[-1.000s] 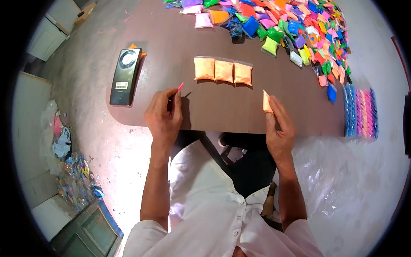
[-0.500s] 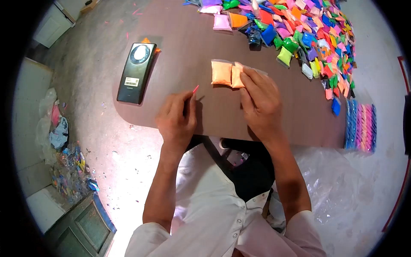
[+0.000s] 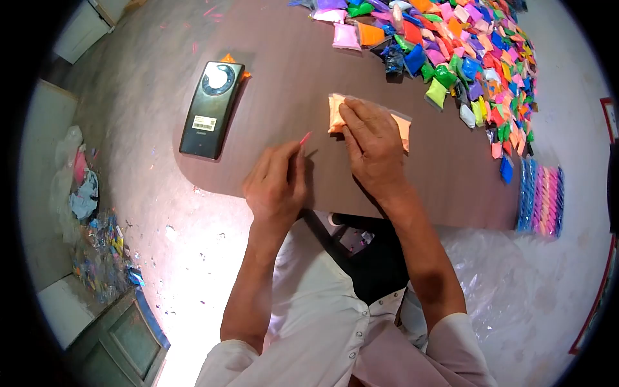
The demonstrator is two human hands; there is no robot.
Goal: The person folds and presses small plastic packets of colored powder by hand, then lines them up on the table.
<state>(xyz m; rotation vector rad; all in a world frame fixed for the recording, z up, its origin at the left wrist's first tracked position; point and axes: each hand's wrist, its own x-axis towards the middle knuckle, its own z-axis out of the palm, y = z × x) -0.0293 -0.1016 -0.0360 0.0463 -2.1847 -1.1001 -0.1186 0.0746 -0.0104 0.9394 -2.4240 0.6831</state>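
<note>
- Nearest is the white shirt (image 3: 322, 322) of the person, and before it the straight near edge of the brown table (image 3: 277, 84).
- The left hand (image 3: 276, 184) is over this edge. Its thumb and finger pinch a thin pink sliver (image 3: 306, 137). The long axis of the sliver is slanted, and its free tip points away from the person and to the right.
- At the right near corner of the table there is a bundle of twisted strips (image 3: 540, 197), in blue, pink and peach colours. Its strips run from near to far.
- The right hand (image 3: 377, 151) reaches across the table, with fingers and thumb close together on the row of orange packets (image 3: 336, 115). I cannot tell if they grasp a packet or only press on it.
- This row lies on the table, farther from the person than the sliver. Its long axis goes from left to right, and the right end slants a little toward the person. The hand stands in the way of its middle part; only both ends can be seen.
- To the left is a dark phone (image 3: 211, 111), its back upward. Its long axis runs away from the person, the camera end far and leaning right. An orange piece (image 3: 228, 59) shows from behind this end.
- Farthest, at the right, spreads a pile of coloured packets (image 3: 477, 51), pointing in many directions. A yellow-green packet (image 3: 436, 94) lies at its side toward the row.
</note>
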